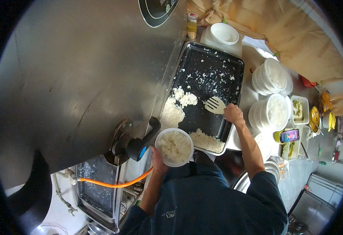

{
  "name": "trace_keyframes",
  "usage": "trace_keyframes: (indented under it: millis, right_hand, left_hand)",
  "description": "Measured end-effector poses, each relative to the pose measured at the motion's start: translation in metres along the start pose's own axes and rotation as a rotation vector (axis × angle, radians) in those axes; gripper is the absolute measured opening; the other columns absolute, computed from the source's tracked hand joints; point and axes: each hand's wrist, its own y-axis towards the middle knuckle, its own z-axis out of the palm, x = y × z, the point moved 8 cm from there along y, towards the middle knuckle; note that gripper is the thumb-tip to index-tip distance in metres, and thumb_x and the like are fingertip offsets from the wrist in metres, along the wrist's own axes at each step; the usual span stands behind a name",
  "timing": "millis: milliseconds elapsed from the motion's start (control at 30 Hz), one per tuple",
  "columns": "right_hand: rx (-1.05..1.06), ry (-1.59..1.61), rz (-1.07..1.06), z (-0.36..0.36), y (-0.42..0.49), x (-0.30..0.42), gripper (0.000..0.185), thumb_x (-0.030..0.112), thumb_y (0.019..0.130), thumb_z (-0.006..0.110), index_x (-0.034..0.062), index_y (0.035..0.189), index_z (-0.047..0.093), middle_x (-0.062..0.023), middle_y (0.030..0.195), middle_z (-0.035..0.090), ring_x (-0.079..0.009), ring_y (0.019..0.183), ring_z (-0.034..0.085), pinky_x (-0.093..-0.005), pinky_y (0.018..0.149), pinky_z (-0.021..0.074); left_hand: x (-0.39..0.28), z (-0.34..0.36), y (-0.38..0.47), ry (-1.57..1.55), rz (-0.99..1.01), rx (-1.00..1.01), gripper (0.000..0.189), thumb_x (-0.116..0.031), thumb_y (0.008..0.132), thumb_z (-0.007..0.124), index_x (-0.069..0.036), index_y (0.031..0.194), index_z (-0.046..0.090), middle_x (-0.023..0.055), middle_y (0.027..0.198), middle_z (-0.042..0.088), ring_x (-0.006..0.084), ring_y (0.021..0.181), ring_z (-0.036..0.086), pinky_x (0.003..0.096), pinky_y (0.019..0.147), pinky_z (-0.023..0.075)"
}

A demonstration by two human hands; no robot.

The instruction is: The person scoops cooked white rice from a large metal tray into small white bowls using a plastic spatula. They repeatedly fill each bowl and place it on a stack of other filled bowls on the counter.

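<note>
In my left hand (159, 163) is a round translucent plastic tub (159, 137), held at its side near the tray's front corner. Cooked white rice (176, 147) fills it most of the way. My right hand (233, 114) grips a pale slotted turner (215, 105), whose blade is over the dark baking tray (202, 116). Rice lies heaped along the tray's left side (171, 113), and another bank of rice (207, 141) runs along the near edge. Scattered grains cling to the far half of the tray.
Stacks of round lidded tubs (277, 111) stand right of the tray. Behind it is a white bowl (224, 33). A phone (289, 136) rests among food containers. At left, a steel appliance door (80, 73) has a black handle (139, 144); an orange hose (117, 185) hangs below.
</note>
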Motion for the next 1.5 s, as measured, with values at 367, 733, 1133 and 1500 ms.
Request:
trace_keyframes:
  millis: [367,733,1133,1500]
  right_hand:
    - [-0.025,0.261,-0.170,0.088,0.041,0.140,0.031,0.025,0.092,0.058,0.0021,0.104,0.074,-0.0271,0.109,0.070,-0.0436,0.105,0.068,-0.0483,0.094,0.0544]
    - [0.080,0.798,-0.548,0.066,0.049,0.084,0.039,0.037,0.101,0.059,0.0018,0.088,0.067,-0.0109,0.065,0.063,-0.0213,0.056,0.057,-0.0371,0.058,0.0468]
    - [-0.404,0.197,-0.354,-0.038,-0.154,0.030,0.049,0.004,0.093,0.054,0.0028,0.142,0.049,-0.0254,0.114,0.066,-0.0433,0.096,0.067,-0.0499,0.079,0.0561]
    - [-0.384,0.382,-0.135,-0.042,-0.182,-0.001,0.034,0.011,0.092,0.056,0.0072,0.124,0.065,-0.0270,0.084,0.069,-0.0487,0.081,0.066,-0.0555,0.073,0.0532]
  left_hand:
    - [-0.002,-0.004,0.004,0.017,-0.032,0.030,0.075,-0.063,0.105,0.022,-0.004,0.150,0.038,0.0162,0.146,0.051,0.0314,0.132,0.053,0.0464,0.110,0.0450]
    - [-0.004,0.008,0.086,0.040,-0.051,0.130,0.066,-0.057,0.107,0.031,-0.007,0.149,0.041,0.0111,0.146,0.053,0.0248,0.134,0.052,0.0394,0.110,0.0441]
    - [-0.007,0.160,0.131,0.035,0.062,0.407,0.076,-0.064,0.103,0.030,-0.007,0.153,0.034,0.0117,0.153,0.047,0.0243,0.138,0.048,0.0404,0.116,0.0389]
    - [0.015,0.179,0.119,0.293,0.207,0.500,0.068,-0.056,0.108,0.029,-0.002,0.149,0.038,0.0131,0.146,0.052,0.0240,0.132,0.054,0.0392,0.110,0.0439]
